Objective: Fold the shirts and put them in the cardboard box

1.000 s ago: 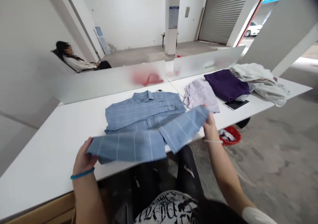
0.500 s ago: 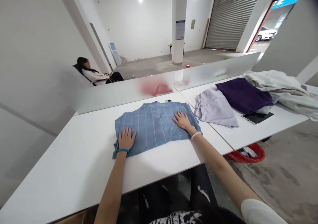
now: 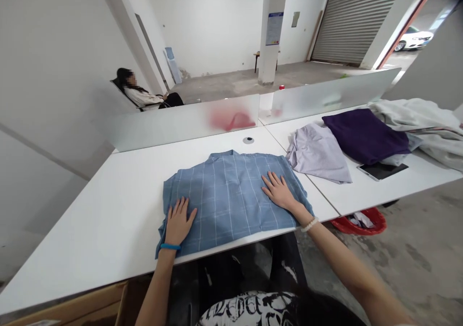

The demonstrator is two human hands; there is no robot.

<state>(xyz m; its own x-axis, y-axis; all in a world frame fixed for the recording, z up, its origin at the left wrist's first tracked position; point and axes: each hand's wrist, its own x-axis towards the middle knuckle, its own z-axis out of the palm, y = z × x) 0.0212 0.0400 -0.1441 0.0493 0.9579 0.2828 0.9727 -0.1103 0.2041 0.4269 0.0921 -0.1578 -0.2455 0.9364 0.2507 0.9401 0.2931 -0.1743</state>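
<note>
A blue shirt (image 3: 227, 198) with thin white check lines lies folded and spread on the white table (image 3: 90, 210), its collar toward the far side and its lower edge at the table's front edge. On the shirt's left part my left hand (image 3: 179, 222) rests flat with fingers spread; a blue band is round its wrist. My right hand (image 3: 280, 192), wearing a pale bead bracelet, lies flat on the right part, fingers apart. Neither hand grips the cloth. Just right of the shirt is a crumpled lilac shirt (image 3: 318, 155).
Farther right lie a purple garment (image 3: 365, 135), a dark-screened tablet (image 3: 383, 170) and a whitish cloth pile (image 3: 427, 123). A frosted divider (image 3: 181, 128) runs along the back. Below stand a red bin (image 3: 376, 220) and a cardboard box (image 3: 83, 306). Beyond, a person (image 3: 144, 94) sits.
Both hands have drawn the blue shirt toward me, to the table's front edge. The round table hole behind its collar now shows fully. The view has tilted down slightly.
</note>
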